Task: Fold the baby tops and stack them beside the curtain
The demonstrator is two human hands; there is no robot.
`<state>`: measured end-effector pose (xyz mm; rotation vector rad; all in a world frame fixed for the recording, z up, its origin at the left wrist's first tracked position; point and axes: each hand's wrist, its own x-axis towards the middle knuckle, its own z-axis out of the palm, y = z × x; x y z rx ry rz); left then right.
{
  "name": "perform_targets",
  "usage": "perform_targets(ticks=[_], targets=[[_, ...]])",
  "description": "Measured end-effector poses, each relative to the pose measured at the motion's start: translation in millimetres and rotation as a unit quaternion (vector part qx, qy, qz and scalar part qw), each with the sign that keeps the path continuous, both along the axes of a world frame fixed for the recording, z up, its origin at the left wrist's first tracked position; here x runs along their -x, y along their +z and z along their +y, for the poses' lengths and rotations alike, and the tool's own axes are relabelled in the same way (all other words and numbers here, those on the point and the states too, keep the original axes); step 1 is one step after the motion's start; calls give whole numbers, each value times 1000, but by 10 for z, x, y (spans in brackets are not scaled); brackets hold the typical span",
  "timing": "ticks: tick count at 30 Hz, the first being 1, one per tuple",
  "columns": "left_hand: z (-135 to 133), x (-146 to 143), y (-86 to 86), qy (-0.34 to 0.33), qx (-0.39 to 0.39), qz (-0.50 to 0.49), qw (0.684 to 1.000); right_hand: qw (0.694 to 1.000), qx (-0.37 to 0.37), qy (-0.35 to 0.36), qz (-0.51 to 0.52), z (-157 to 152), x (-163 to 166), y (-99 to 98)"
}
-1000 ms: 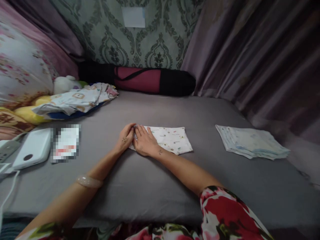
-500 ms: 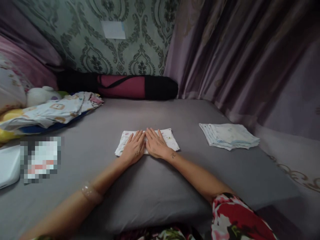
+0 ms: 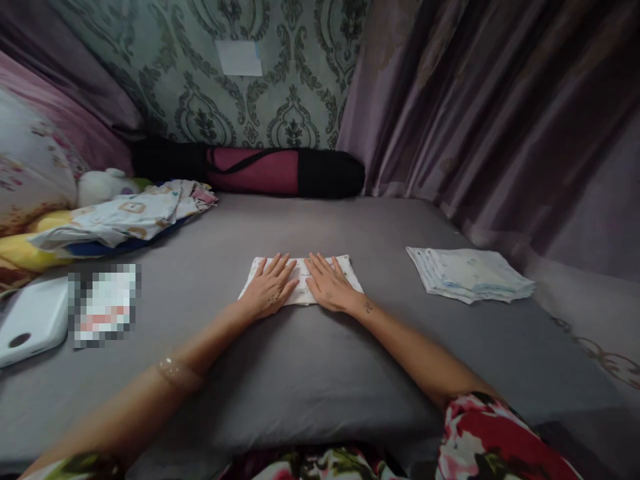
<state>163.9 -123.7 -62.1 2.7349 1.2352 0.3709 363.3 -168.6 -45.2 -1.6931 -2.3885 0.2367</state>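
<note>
A white printed cloth [image 3: 302, 275], folded into a flat rectangle, lies on the grey bed sheet [image 3: 310, 367] in front of me. Flat on its left half rests my left hand [image 3: 270, 287], open with the fingers apart. My right hand [image 3: 330, 283] lies open on the right half, fingers stretched away from me. Between the two hands a strip of the cloth shows; both hands hide the rest of its middle. To the right, apart from my hands, sits a stack of folded pale cloths [image 3: 473, 273] with light blue edges.
At the left are a white device [image 3: 37, 320] and a blurred-out item [image 3: 106, 303]. Behind them lie a crumpled printed cloth [image 3: 130, 217] and a white plush toy [image 3: 103, 187]. A black and maroon long bag [image 3: 255, 172] lies along the wall; purple curtains [image 3: 450, 120] hang at the right.
My hands have slid apart sideways over the folded cloth, the left one leftward and the right one rightward, baring its middle. The camera view has turned slightly left.
</note>
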Motion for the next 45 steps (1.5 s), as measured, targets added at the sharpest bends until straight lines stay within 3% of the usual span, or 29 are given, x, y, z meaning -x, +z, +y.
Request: perform_targets(ticks=[6, 11, 16, 22, 29, 33, 38, 45], targets=[[-22, 7, -97, 0, 18, 20, 1000, 1000, -6, -9, -21, -61, -6, -83], [32, 49, -72, -8, 20, 23, 999, 999, 30, 3, -10, -18, -89, -18], [91, 128, -88, 29, 2, 22, 999, 999, 7, -30, -30, -20, -209, -51], [134, 157, -85, 24, 12, 24, 999, 999, 20, -35, -30, -10, -252, -86], [171, 256, -53, 46, 28, 68, 996, 994, 9, -98, -51, -32, -423, -116], [182, 166, 14, 35, 12, 83, 996, 994, 16, -97, -47, 8, -345, -44], [218, -95, 96, -47, -12, 47, 998, 997, -36, -61, -26, 110, -82, 47], [269, -160, 61, -48, 18, 19, 998, 997, -29, -61, -33, 204, -22, 25]])
